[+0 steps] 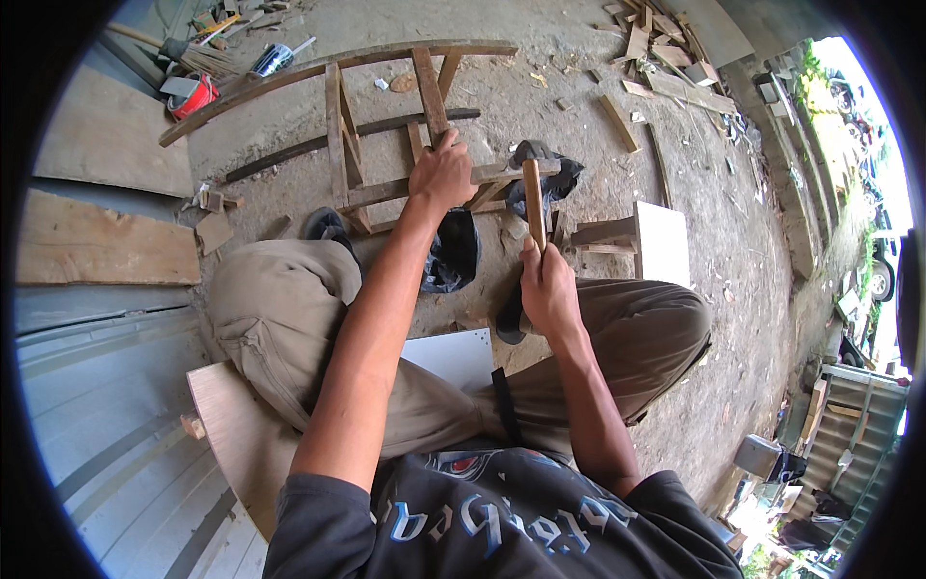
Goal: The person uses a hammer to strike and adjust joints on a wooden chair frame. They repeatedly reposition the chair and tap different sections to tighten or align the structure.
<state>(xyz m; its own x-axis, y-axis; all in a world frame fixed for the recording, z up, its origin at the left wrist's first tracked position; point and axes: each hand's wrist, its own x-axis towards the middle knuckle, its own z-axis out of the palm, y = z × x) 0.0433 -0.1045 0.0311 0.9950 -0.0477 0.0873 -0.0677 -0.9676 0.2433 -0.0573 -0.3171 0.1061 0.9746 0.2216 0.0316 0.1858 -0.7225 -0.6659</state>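
Dark T-shirt (502, 511), nearest. Left hand (442, 179): I am seeing its fingers clamping a slat (429, 92) of the wooden frame (335, 125) on the ground (743, 318) ahead. Right hand (552, 289): fingers clamping a wooden handle (534, 207).

– What sort of place is seen?
– A rough, open-sided woodworking space: the ground (723, 333) is littered with scraps (619, 124), wood offcuts (639, 44) are heaped beyond, and a wooden frame (335, 135) is set out.
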